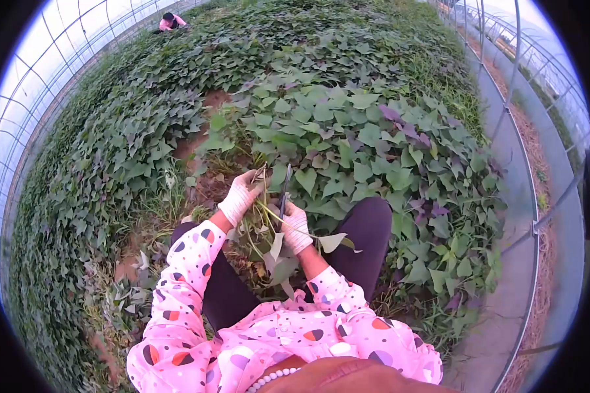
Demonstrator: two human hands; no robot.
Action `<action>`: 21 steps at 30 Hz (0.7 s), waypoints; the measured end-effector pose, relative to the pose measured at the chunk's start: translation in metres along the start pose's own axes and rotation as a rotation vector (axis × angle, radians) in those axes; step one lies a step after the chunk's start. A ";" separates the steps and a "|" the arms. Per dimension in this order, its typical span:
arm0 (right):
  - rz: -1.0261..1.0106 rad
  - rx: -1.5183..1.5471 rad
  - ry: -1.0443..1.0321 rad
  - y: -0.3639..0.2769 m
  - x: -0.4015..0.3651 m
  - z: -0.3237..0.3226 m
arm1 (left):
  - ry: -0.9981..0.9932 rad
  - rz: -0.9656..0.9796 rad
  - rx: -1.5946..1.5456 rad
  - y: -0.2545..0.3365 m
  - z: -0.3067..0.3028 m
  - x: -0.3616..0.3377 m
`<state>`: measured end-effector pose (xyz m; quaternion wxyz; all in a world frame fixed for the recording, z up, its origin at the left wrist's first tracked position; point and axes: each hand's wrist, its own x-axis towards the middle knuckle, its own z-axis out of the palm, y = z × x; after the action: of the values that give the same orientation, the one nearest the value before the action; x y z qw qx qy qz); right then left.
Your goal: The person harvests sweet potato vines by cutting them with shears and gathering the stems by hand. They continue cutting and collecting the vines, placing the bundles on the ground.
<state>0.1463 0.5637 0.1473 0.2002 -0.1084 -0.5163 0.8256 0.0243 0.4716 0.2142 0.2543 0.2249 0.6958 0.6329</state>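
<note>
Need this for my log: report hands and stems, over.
Left hand grips stems. Right hand holds dark tool, blade up. One leafy stem crosses right hand.

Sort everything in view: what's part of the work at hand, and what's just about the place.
In the work:
- left hand, gripping leafy stems
- right hand, holding a narrow dark tool
- leafy bed

Just about:
- metal frame
- grey side strip
- distant person in pink

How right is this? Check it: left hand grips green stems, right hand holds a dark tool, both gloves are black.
The gloves are not black but whitish, as the head view shows. The left hand does grip green stems, and the right hand holds a dark tool.
</note>
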 end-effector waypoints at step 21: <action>0.183 -0.018 0.067 0.004 0.000 0.020 | -0.038 0.016 0.206 0.000 -0.004 -0.001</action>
<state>0.1374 0.5460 0.1523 0.1398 -0.1843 -0.5047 0.8318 0.0231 0.4679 0.2144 0.2381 0.2672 0.7504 0.5556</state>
